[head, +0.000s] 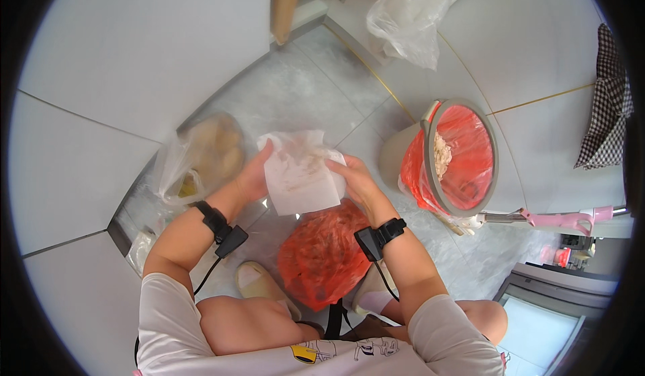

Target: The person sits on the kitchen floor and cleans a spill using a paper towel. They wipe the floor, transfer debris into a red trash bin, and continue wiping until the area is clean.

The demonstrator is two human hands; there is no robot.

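Note:
A white paper towel (302,174) with brownish smudges is spread between my two hands. My left hand (257,172) grips its left edge, the thumb lying on the paper. At the right edge my right hand (354,174) pinches the paper between thumb and fingers. Below the paper, between my feet, a red plastic bag (322,255) rests on the floor; the paper and my right hand hide its top. What the bag holds cannot be told.
A bin (461,207) with a red liner and crumpled pale waste stands right. A translucent bag (214,149) of brownish round items sits left by the cabinets. A white plastic bag (408,23) hangs above, a checkered cloth (602,109) far right. A pink-handled pole (559,220) lies beside the bin.

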